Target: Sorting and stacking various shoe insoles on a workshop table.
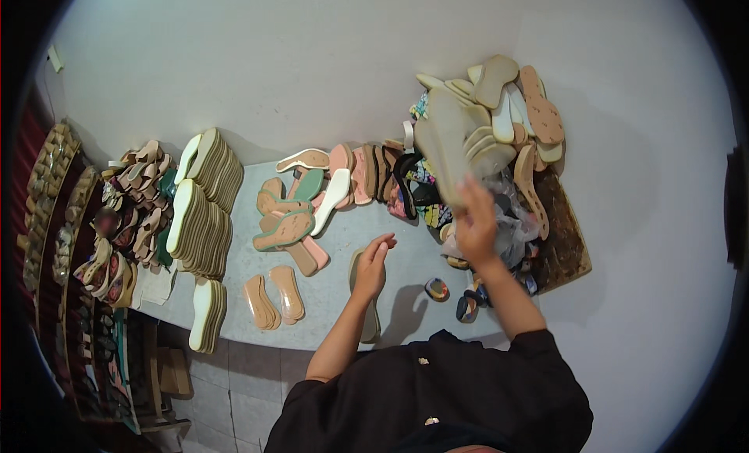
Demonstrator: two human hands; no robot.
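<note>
My right hand [476, 227] is raised over the right side of the table, with its fingers closed on the lower end of a beige shoe sole [441, 141]. The sole is tilted upward and slightly blurred, in front of a heap of other soles [495, 82]. My left hand [373, 272] hovers near the middle of the table, fingers stretched toward the right and nothing in them. Partly hidden behind that hand and wrist, another sole [370, 324] lies lengthwise by the table's near edge.
Tall stacks of pale soles [207, 227] stand at the table's left. Mixed insoles [292, 219] lie mid-table, with two small tan piles [261, 301] nearer. Patterned straps [437, 289] and a brown board [566, 242] are at right. Shelves [55, 219] line the far left.
</note>
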